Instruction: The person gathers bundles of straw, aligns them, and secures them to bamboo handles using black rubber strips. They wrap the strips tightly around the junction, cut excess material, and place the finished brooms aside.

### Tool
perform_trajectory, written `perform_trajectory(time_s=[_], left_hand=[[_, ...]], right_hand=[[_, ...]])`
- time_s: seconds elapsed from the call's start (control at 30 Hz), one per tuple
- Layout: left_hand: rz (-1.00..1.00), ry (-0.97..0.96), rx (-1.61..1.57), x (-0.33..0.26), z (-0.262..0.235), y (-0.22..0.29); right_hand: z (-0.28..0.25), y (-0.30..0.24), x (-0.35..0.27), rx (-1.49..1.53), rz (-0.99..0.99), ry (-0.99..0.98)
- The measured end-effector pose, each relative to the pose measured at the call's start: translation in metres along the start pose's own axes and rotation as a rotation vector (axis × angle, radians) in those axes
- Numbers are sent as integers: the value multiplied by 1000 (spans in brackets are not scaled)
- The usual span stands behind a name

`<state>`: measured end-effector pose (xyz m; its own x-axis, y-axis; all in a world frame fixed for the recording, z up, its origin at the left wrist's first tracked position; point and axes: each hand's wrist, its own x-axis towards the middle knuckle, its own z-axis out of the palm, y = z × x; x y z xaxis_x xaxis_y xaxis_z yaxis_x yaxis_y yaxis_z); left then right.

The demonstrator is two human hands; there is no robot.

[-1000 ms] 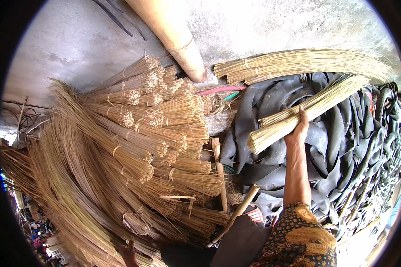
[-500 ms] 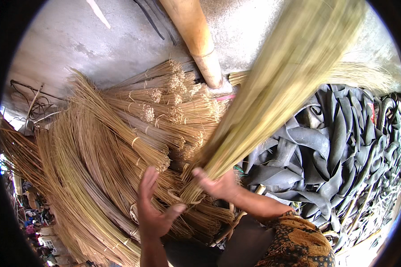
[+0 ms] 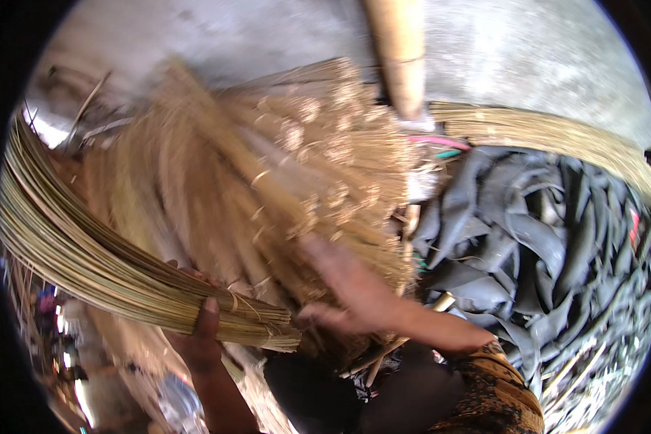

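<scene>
A bundle of long, thin greenish-yellow sticks (image 3: pixel 123 271) lies across the lower left, bound with a thin tie near its cut end. My left hand (image 3: pixel 195 329) is closed round it just left of the tie, thumb on top and most fingers hidden behind the sticks. The long end bends up toward the left rim of the head view. Close to the right of the cut end is my right hand (image 3: pixel 354 293), smeared by motion. Its thumb stands apart from the other fingers, and nothing shows between them.
Tied brown stick bundles (image 3: pixel 340 145) are piled behind my hands. On the right rises a heap of dark rubber-like strips (image 3: pixel 521 231). A pale bundle (image 3: pixel 542 130) lies along the wall (image 3: pixel 513 58), beside a bamboo post (image 3: pixel 401 58). Poles stick out near my right forearm.
The stick bundle has swung from the upper right down to the left. My left hand, open before, now grips it; my right hand has come off its base. The view has shifted.
</scene>
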<state>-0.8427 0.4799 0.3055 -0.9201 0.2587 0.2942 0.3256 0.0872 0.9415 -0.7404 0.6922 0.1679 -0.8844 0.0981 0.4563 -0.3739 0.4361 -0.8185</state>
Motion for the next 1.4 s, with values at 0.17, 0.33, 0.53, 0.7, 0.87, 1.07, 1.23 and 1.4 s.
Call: perform_trajectory(time_s=[0.17,0.33,0.53,0.7,0.87,1.07,1.23,1.4], left_hand=[[-41,181,294,-20,-81,37],[-214,294,632,-29,-171,39],[-608,364,613,-9,-262,-43],[-883,-71,1536,-29,-282,-168],[-774,-158,1553,-39,-293,-199],[-853,31,1711,-35,-279,-187],[-847,29,1739,-34,-279,-187],[-839,-10,1702,-35,-289,-190]], right_hand=[[-15,52,-24,100,382,306],[-26,84,-40,437,537,543],[-57,124,-52,248,536,568],[-99,155,-53,314,634,704],[-164,225,-84,535,863,1084],[-226,310,-100,596,940,1416],[-259,360,-81,413,976,1396],[-296,398,-68,243,1213,1679]])
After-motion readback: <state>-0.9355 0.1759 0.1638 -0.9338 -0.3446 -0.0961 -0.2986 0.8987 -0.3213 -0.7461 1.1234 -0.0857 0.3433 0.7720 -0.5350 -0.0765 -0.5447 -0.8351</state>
